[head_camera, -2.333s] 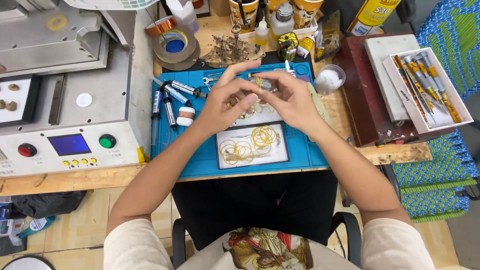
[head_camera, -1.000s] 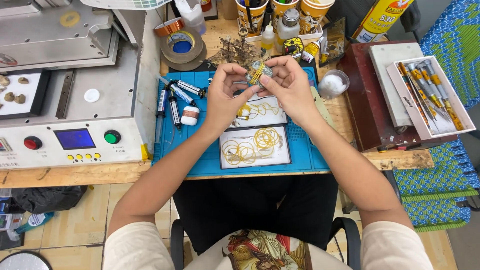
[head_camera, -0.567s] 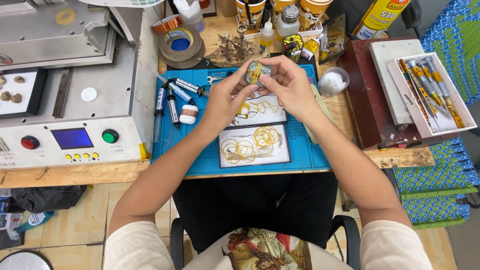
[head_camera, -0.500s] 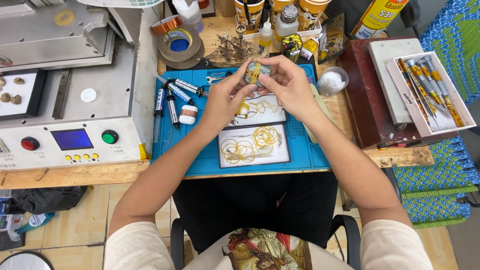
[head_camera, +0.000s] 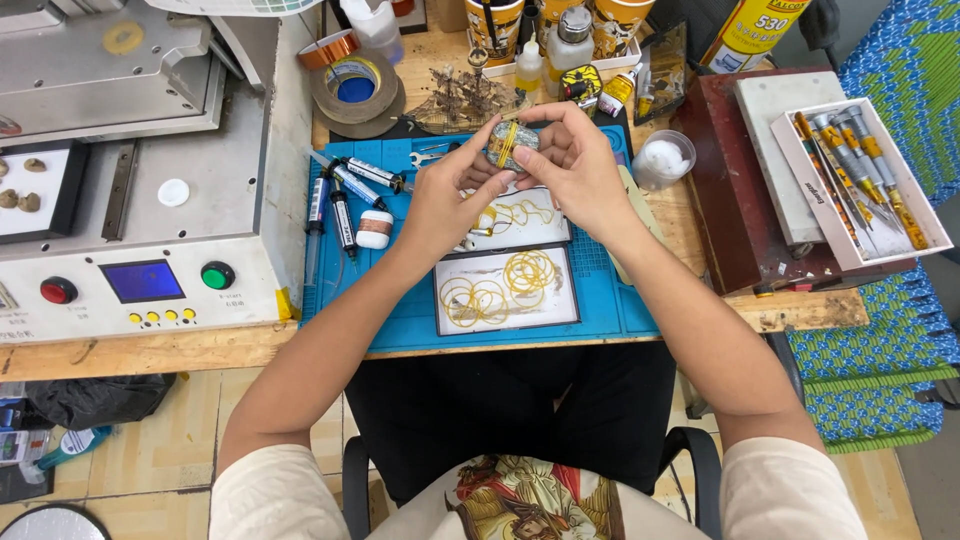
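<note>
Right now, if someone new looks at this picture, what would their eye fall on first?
First, the left hand and right hand, raised together over the blue work mat, both holding a small grey object wrapped in yellow rubber bands. Below them lies a white tray of loose yellow rubber bands. At far left stands a grey machine with a blue screen.

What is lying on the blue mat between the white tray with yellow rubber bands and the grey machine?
In the head view, several syringes and a small white roll lie on the blue mat between them.
</note>
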